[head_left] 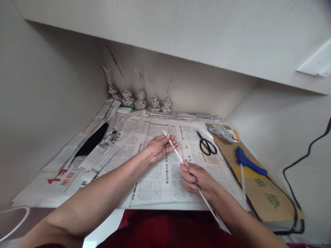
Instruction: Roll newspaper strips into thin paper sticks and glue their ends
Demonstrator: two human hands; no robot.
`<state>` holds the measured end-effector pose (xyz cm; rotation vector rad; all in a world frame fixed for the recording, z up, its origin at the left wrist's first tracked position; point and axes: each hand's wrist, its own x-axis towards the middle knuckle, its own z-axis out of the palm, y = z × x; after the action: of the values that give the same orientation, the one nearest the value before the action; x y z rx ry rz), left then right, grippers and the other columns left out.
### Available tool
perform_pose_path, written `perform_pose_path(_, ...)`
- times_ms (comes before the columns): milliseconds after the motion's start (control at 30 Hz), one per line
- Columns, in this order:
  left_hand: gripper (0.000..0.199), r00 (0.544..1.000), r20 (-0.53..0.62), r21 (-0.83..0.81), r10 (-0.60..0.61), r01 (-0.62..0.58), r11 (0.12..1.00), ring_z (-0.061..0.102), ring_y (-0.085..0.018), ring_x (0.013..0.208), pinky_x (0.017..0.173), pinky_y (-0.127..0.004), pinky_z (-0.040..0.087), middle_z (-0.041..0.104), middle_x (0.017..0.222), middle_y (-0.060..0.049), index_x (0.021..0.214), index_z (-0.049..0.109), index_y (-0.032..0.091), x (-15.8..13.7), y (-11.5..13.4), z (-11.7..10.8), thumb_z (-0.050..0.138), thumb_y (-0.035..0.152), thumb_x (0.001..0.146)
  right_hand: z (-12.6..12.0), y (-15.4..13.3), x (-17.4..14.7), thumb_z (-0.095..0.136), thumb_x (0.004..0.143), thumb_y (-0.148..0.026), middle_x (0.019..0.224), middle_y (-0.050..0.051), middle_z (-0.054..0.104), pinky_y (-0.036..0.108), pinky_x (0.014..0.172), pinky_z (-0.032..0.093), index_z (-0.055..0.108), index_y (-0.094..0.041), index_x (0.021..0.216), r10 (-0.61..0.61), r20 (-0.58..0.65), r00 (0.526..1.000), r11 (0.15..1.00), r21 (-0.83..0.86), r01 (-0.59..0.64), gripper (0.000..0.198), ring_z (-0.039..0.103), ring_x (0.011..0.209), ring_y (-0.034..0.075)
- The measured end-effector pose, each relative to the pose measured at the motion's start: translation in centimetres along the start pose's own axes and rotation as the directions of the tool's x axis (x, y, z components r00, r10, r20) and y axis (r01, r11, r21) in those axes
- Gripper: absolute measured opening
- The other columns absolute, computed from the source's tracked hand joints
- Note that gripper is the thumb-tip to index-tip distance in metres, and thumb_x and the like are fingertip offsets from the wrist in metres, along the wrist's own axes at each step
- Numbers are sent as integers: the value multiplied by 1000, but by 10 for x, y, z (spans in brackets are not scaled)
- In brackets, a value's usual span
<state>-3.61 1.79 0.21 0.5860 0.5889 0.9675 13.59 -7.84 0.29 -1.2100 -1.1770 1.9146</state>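
Note:
A thin white rolled paper stick (179, 156) runs slantwise between my two hands over the newspaper sheets (155, 172). My left hand (161, 146) pinches it near its far, pointed end, between thumb and fingers. Lower down, my right hand (193, 175) is wrapped round the same stick, whose near end passes under my palm and down toward my lap. To the right of my hands lie black-handled scissors (207, 144), blades pointing away from me.
A blue glue gun (248, 162) with a glue stick rests on flattened cardboard (263, 193), its black cord trailing right. Beside it sits a plastic bag (223, 133). Several woven paper gourd shapes (141, 100) and paper rolls (186, 117) line the back. Newspaper strips (85, 137) lie left. A slanted panel (165, 31) hangs overhead.

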Motion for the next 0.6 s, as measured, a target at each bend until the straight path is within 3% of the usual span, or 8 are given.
perform_pose_path(67, 17, 1000, 1, -8, -13, 13, 1000, 67, -14, 72, 65, -20, 57, 65, 75, -10, 84, 63, 7, -1, 0, 1, 56, 22, 85, 0, 1, -2, 33, 89, -57, 45, -11, 21, 21, 35, 22, 37, -24, 75, 37, 54, 998, 998, 40, -39, 36, 22, 33, 8)
perform_pose_path(133, 18, 1000, -8, -7, -16, 16, 1000, 67, -15, 71, 65, -20, 57, 65, 75, -11, 84, 62, 6, 0, -1, 2, 55, 22, 85, -1, 0, -3, 34, 89, -56, 46, -9, 28, 22, 38, 26, 42, -23, 79, -8, -52, 999, 989, -150, 0, 36, 30, 35, 9)
perform_pose_path(233, 17, 999, -36, -16, 1, -2, 1000, 68, -16, 73, 69, -23, 58, 65, 76, -11, 83, 62, 6, 1, -2, 2, 55, 21, 85, 0, -4, -3, 45, 87, -50, 56, -4, 42, 24, 50, 32, 47, -20, 77, -317, -240, 918, 782, -613, 110, 31, 43, 49, 11)
perform_pose_path(300, 17, 999, -41, -28, 5, -6, 1000, 68, -16, 74, 72, -24, 58, 65, 76, -11, 82, 62, 6, 1, -2, 1, 55, 21, 85, 1, -5, -2, 47, 86, -46, 59, -2, 45, 24, 53, 33, 47, -20, 75, -430, -247, 868, 675, -727, 128, 28, 45, 55, 12)
perform_pose_path(367, 17, 1000, -28, -34, -1, 0, 999, 68, -16, 74, 73, -24, 58, 65, 76, -11, 82, 63, 6, 1, -2, 1, 56, 21, 85, 2, -4, 0, 40, 89, -48, 56, -4, 42, 23, 49, 31, 47, -21, 76, -326, -239, 915, 785, -607, 121, 31, 42, 49, 11)
perform_pose_path(467, 17, 1000, -11, -43, -13, 12, 999, 68, -16, 74, 70, -23, 58, 65, 77, -10, 84, 63, 6, 1, -2, 1, 57, 22, 84, 0, -1, 1, 35, 89, -54, 48, -10, 27, 20, 38, 23, 41, -23, 77, -60, -93, 994, 986, -161, 45, 34, 28, 35, 8)
perform_pose_path(533, 17, 1000, -19, -46, -21, 20, 999, 68, -16, 73, 70, -23, 58, 65, 77, -10, 84, 63, 6, 0, -3, 0, 57, 22, 84, -1, 0, 0, 38, 88, -55, 46, -11, 22, 20, 35, 20, 38, -23, 77, -2, 14, 1000, 1000, 31, 2, 34, 23, 33, 7)
perform_pose_path(600, 17, 999, -32, -46, -26, 25, 999, 68, -15, 73, 69, -23, 58, 66, 77, -11, 85, 63, 6, 1, -3, 0, 58, 22, 83, -1, -1, 0, 38, 88, -55, 46, -11, 26, 20, 36, 23, 40, -23, 79, -6, 20, 1000, 1000, 7, 6, 34, 27, 33, 7)
